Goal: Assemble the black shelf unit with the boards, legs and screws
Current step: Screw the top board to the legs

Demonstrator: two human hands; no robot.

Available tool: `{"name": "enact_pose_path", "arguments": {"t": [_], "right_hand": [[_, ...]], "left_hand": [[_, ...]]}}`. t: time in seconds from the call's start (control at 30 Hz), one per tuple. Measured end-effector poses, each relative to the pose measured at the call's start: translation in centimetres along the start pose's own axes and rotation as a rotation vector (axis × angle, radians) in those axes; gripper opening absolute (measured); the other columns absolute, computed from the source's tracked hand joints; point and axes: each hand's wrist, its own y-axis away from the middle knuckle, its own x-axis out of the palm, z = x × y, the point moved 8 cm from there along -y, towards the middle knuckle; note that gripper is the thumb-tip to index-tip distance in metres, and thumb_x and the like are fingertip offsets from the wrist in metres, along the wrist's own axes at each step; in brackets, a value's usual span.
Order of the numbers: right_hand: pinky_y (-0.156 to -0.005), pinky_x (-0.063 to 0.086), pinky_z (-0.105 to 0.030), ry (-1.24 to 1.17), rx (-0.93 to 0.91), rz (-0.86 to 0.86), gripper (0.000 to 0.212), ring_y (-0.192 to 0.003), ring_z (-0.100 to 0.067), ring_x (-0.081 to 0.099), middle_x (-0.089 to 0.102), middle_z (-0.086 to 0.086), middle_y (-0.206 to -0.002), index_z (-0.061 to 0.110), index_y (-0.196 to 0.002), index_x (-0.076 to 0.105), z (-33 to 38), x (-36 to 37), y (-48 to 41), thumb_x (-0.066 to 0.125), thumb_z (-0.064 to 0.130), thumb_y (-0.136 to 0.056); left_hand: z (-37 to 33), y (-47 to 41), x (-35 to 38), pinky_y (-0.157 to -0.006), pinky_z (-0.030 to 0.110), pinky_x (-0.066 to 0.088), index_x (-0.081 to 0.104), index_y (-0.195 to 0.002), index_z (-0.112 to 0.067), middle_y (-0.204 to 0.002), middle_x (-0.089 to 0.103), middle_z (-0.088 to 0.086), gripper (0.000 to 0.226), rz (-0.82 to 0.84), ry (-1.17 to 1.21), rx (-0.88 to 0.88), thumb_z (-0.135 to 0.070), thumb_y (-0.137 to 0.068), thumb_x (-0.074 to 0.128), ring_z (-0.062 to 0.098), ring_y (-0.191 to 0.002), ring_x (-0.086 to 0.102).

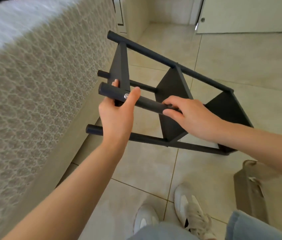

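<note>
My left hand [117, 116] is wrapped round the near upper leg [147, 103] of the shelf [173, 87]. The thumb lies straight along the leg and one fingertip shows behind the end board [119, 66]. My right hand [188, 115] holds the same leg further along, at three o'clock from the left. Its fingers curl over the top and the thumb presses from below, right where the leg meets the middle board [171, 84]. What sits under those fingers I cannot tell. The bed [24, 75] fills the nine o'clock side with a patterned cover, blurred. The tiled floor [240, 66] takes up the rest. The shelf is dead ahead at twelve o'clock, tipped on its side, with its four legs running from ten o'clock towards four. Three boards stand on edge between them, and the third [228, 110] is at the far end. Whether its low leg touches the floor is hidden by my arms. A white door [249, 13] is at one o'clock. A brown box [251, 191] lies on the floor at four o'clock, partly under my right forearm. My pale shoes [192, 210] are at six o'clock, beside the blue of my jeans [244, 224]. A silver screw [126, 96] sits in the held leg, just beside my left thumb.
</note>
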Motion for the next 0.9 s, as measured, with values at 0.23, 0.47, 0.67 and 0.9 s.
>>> {"name": "enact_pose_path", "arguments": {"t": [0.23, 0.47, 0.67, 0.9], "right_hand": [[-0.055, 0.038, -0.001, -0.109, -0.016, -0.052, 0.026, -0.071, 0.003, 0.056, 0.056, 0.016, -0.085, 0.023, -0.126, 0.056, 2.4, -3.1, 0.1, 0.049, 0.029, -0.101], [-0.073, 0.043, -0.011, -0.241, -0.013, -0.133, 0.029, -0.101, -0.004, 0.06, 0.065, 0.009, -0.107, 0.025, -0.128, 0.055, 3.0, -6.7, 1.2, 0.049, 0.032, -0.101], [-0.088, 0.051, -0.026, -0.417, 0.031, -0.161, 0.027, -0.103, -0.006, 0.063, 0.068, 0.007, -0.106, 0.027, -0.127, 0.054, 2.3, -8.9, 3.4, 0.048, 0.032, -0.101], [-0.091, 0.052, -0.034, -0.522, 0.116, -0.188, 0.025, -0.11, -0.013, 0.062, 0.067, 0.006, -0.112, 0.029, -0.127, 0.049, 0.1, -10.0, 7.7, 0.046, 0.034, -0.102]], "left_hand": [[-6.5, -0.6, -0.7, -0.068, -0.003, 0.043, 0.05, -0.147, -0.025, -0.104, 0.068, -0.018, 0.064, 0.014, -0.071, 0.127, -0.033, -0.089, 0.074, -0.016, -0.091, 0.062], [-13.6, -0.5, 0.8, -0.096, 0.044, 0.053, 0.062, -0.079, -0.031, -0.077, 0.068, -0.014, 0.016, 0.0, -0.28, 0.311, -0.043, -0.079, 0.073, 0.007, -0.085, 0.068], [-18.3, 1.8, 3.7, -0.104, 0.045, 0.046, 0.045, -0.074, -0.042, -0.079, 0.066, -0.014, 0.027, 0.018, -0.44, 0.421, -0.046, -0.081, 0.07, 0.01, -0.088, 0.066], [-20.9, 5.5, 7.7, -0.11, 0.036, 0.027, 0.066, -0.104, -0.023, -0.086, 0.063, -0.013, 0.031, 0.039, -0.57, 0.585, -0.048, -0.084, 0.07, 0.01, -0.092, 0.057]]}}
